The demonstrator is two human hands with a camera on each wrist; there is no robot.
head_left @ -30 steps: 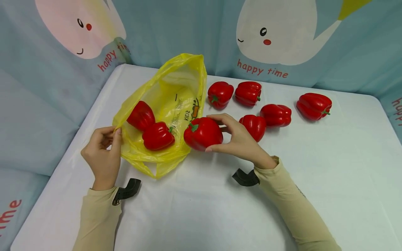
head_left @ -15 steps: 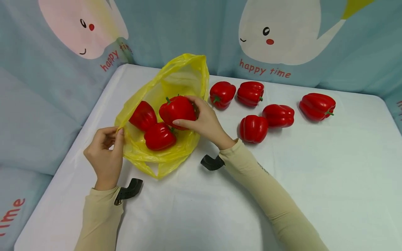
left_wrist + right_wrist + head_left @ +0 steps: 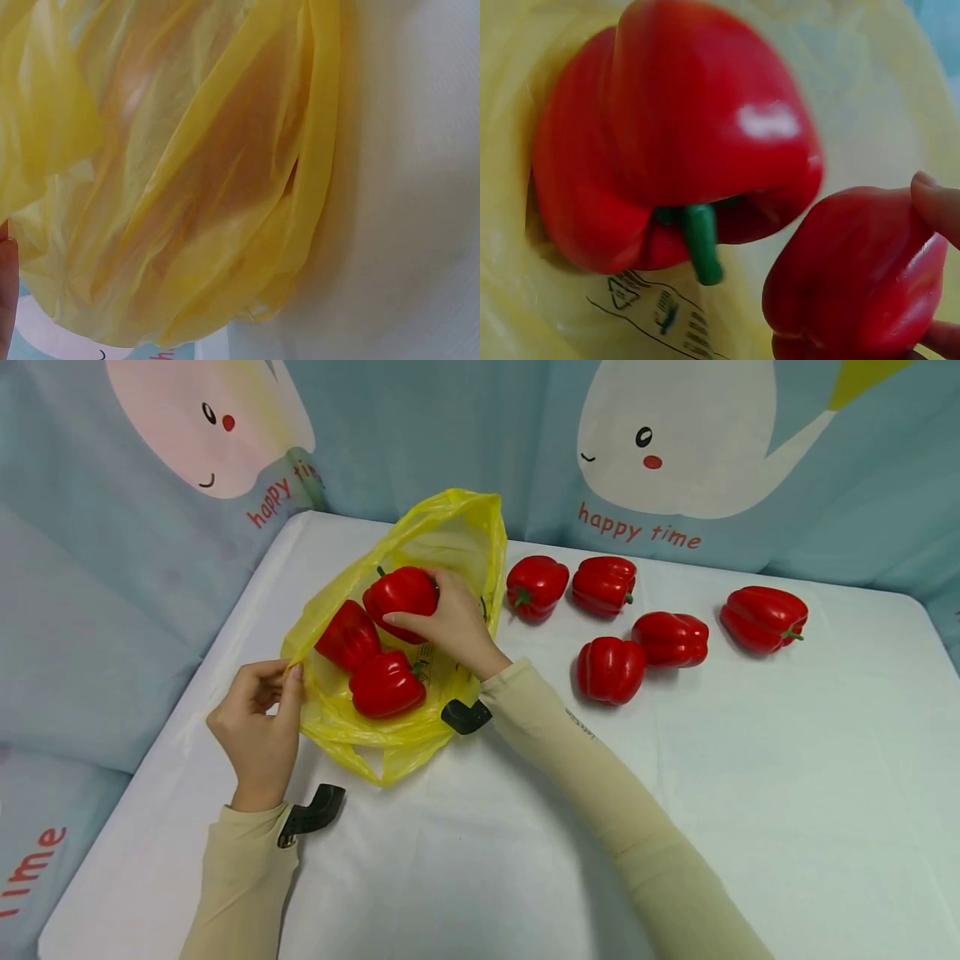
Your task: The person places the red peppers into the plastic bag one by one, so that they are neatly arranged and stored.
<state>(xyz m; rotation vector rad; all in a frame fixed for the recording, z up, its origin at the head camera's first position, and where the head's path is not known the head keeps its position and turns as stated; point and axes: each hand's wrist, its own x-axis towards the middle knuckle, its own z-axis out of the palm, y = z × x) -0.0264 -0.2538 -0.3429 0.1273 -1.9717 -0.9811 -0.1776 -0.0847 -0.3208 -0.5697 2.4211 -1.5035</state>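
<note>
My left hand [image 3: 261,727] pinches the left rim of a yellow plastic bag [image 3: 468,539], which lies with its mouth spread toward me. Two red bell peppers, one at the left [image 3: 348,637] and one nearer me [image 3: 387,685], rest inside it. A third red bell pepper [image 3: 400,597] is gripped in my right hand [image 3: 459,622], within the bag's mouth just behind those two. In the right wrist view, the held bell pepper [image 3: 855,277] sits between thumb and fingers, beside a bell pepper with a green stem [image 3: 679,135]. Thin yellow film [image 3: 217,165] fills most of the left wrist view.
On the white table [image 3: 525,860], several more red bell peppers lie to the right of the bag, such as one near its rim [image 3: 537,587] and one farther right [image 3: 764,619]. A blue printed curtain [image 3: 435,435] hangs behind the table.
My right hand has carried the bell pepper leftward and away from me, from beside the bag's right edge into its mouth. The left hand keeps its hold on the rim.
</note>
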